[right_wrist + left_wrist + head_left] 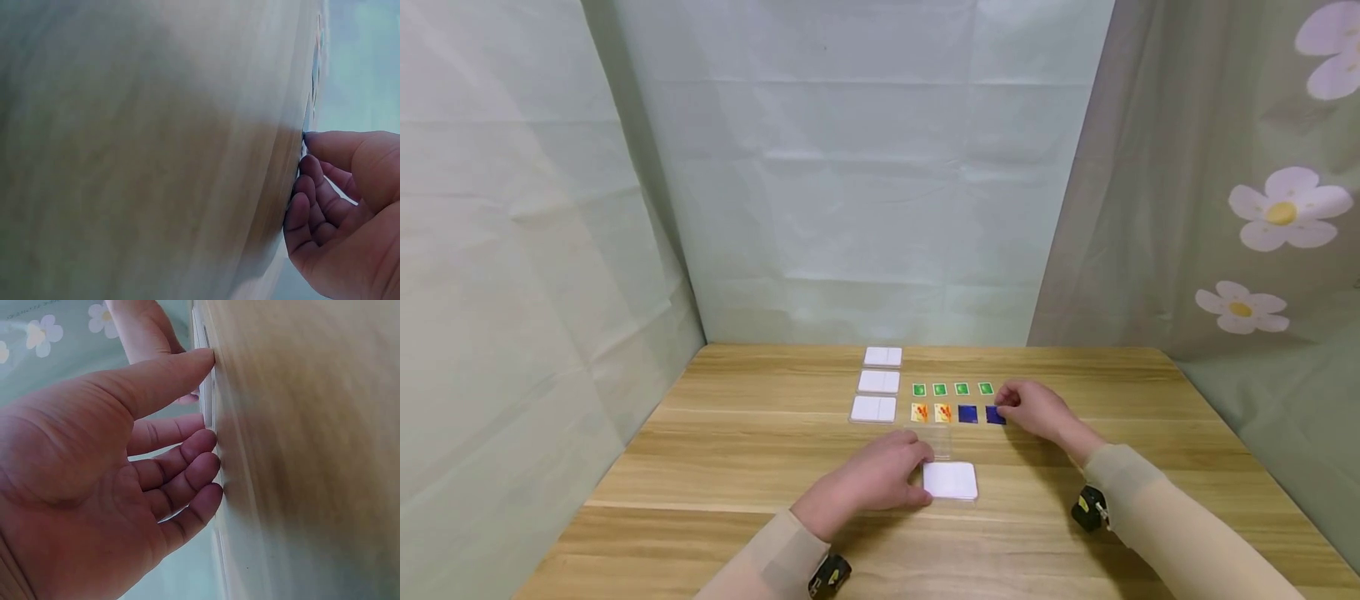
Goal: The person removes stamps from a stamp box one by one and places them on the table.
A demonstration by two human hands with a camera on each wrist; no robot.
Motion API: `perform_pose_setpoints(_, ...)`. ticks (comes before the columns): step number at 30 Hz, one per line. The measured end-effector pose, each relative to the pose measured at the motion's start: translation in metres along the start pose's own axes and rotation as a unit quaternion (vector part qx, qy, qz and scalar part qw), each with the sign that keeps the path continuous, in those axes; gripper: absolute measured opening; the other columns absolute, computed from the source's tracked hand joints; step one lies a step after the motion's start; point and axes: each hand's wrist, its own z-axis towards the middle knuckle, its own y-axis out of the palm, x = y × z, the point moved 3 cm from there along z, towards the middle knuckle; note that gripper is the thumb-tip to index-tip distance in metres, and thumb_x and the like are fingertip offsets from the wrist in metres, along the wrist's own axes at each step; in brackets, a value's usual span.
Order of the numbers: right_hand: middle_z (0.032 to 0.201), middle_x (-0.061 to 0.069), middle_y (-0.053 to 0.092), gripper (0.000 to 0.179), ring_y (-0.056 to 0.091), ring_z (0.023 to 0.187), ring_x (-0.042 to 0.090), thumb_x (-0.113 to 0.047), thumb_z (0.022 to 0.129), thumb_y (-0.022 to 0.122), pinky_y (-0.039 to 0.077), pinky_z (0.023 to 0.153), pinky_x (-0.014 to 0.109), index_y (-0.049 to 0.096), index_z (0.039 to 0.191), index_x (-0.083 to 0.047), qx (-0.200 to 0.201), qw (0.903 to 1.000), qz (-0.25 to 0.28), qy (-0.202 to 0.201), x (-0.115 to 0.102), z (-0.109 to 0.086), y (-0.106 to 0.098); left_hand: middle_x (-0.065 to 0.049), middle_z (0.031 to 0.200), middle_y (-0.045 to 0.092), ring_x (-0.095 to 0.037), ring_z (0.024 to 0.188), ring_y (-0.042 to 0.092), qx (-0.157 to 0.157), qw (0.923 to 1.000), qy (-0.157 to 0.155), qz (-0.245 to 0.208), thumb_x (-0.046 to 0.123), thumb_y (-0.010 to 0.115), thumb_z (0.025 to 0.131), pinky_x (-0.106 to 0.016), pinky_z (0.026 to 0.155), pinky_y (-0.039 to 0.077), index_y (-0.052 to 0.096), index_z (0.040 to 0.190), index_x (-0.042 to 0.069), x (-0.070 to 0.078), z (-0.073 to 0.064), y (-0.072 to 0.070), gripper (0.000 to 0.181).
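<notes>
In the head view my left hand [880, 473] grips the left end of a small white card stack [951, 481], thumb at the near corner and forefinger toward the far one. In the left wrist view its other fingers curl down to the tabletop. My right hand [1039, 410] pinches the right edge of a dark blue square card [993, 415], which lies at the end of a row. The right wrist view shows thumb [325, 144] and curled fingertips low against the table. Beside that card lie another dark blue card [967, 414] and two orange patterned cards [942, 412].
Behind that row runs a line of several small green cards [940, 389]. Three white cards [874, 408] form a column at the left. A clear plastic piece [938, 442] lies just beyond the white stack. Fabric curtains [865, 183] enclose the wooden table [715, 467].
</notes>
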Motion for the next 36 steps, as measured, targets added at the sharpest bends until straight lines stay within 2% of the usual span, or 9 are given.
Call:
perform_pose_setpoints(4, 0.099, 0.004, 0.072, 0.004, 0.063, 0.091, 0.022, -0.01, 0.103, 0.077, 0.055, 0.09, 0.05, 0.073, 0.104, -0.008, 0.002, 1.0, 0.008, 0.001, 0.0, -0.001, 0.0, 0.003, 0.114, 0.069, -0.009, 0.097, 0.058, 0.006, 1.0, 0.001, 0.001, 0.035, 0.096, 0.087, -0.03, 0.093, 0.055, 0.077, 0.131, 0.012, 0.0, 0.0, 0.0, 0.053)
perform_pose_setpoints(8, 0.102, 0.005, 0.072, 0.006, 0.064, 0.092, 0.023, -0.012, 0.105, 0.076, 0.055, 0.088, 0.047, 0.073, 0.109, -0.007, 0.006, 0.9997, 0.025, 0.001, -0.003, -0.007, -0.001, 0.002, 0.114, 0.069, -0.009, 0.097, 0.058, 0.006, 1.0, -0.002, -0.004, 0.034, 0.096, 0.087, -0.03, 0.093, 0.055, 0.076, 0.132, 0.011, 0.0, -0.002, -0.001, 0.054)
perform_pose_setpoints(12, 0.1, 0.003, 0.07, 0.01, 0.061, 0.09, 0.021, -0.012, 0.105, 0.076, 0.053, 0.081, 0.04, 0.074, 0.113, -0.006, 0.014, 0.9985, 0.052, -0.006, -0.013, -0.019, -0.003, 0.002, 0.114, 0.069, -0.01, 0.097, 0.058, 0.006, 1.0, -0.005, -0.001, 0.033, 0.095, 0.088, -0.03, 0.093, 0.056, 0.076, 0.132, 0.01, 0.0, -0.003, -0.001, 0.053)
perform_pose_setpoints(16, 0.098, 0.001, 0.069, 0.011, 0.061, 0.09, 0.02, -0.012, 0.104, 0.077, 0.053, 0.078, 0.036, 0.076, 0.114, -0.006, 0.015, 0.9966, 0.073, -0.036, -0.028, -0.036, -0.001, 0.002, 0.111, 0.069, -0.009, 0.094, 0.058, 0.006, 0.9999, -0.006, 0.008, 0.033, 0.095, 0.089, -0.03, 0.09, 0.056, 0.076, 0.132, 0.01, 0.0, -0.003, -0.002, 0.053)
perform_pose_setpoints(22, 0.101, -0.002, 0.069, 0.018, 0.062, 0.093, 0.016, -0.016, 0.103, 0.081, 0.055, 0.079, 0.034, 0.077, 0.118, -0.007, -0.035, 0.9925, 0.09, -0.075, -0.046, -0.058, 0.011, -0.001, 0.115, 0.07, -0.012, 0.098, 0.062, 0.007, 1.0, -0.004, 0.003, 0.033, 0.094, 0.09, -0.033, 0.092, 0.057, 0.076, 0.133, 0.01, -0.002, -0.004, -0.005, 0.052)
perform_pose_setpoints(28, 0.109, 0.0, 0.068, 0.042, 0.061, 0.098, 0.019, -0.024, 0.096, 0.09, 0.056, 0.082, 0.032, 0.075, 0.13, -0.006, -0.096, 0.9866, 0.072, -0.111, -0.054, -0.07, 0.02, -0.008, 0.132, 0.069, -0.022, 0.117, 0.064, 0.047, 0.9988, 0.002, 0.013, 0.026, 0.085, 0.1, -0.039, 0.104, 0.056, 0.074, 0.137, 0.008, -0.014, -0.003, -0.014, 0.042)
perform_pose_setpoints(31, 0.115, 0.002, 0.068, 0.05, 0.061, 0.102, 0.02, -0.028, 0.092, 0.094, 0.057, 0.087, 0.034, 0.074, 0.132, -0.005, -0.107, 0.9836, 0.062, -0.131, -0.056, -0.074, 0.022, -0.008, 0.138, 0.067, -0.024, 0.123, 0.064, 0.051, 0.9983, 0.0, 0.028, 0.024, 0.082, 0.103, -0.04, 0.108, 0.055, 0.072, 0.141, 0.008, -0.019, 0.0, -0.015, 0.042)
perform_pose_setpoints(36, 0.117, 0.001, 0.067, 0.053, 0.061, 0.105, 0.02, -0.032, 0.087, 0.097, 0.056, 0.09, 0.037, 0.075, 0.129, -0.007, -0.111, 0.9809, 0.05, -0.151, -0.059, -0.076, 0.024, -0.01, 0.137, 0.068, -0.025, 0.122, 0.064, 0.047, 0.998, 0.005, 0.042, 0.022, 0.082, 0.102, -0.041, 0.108, 0.055, 0.07, 0.144, 0.007, -0.021, 0.006, -0.015, 0.046)
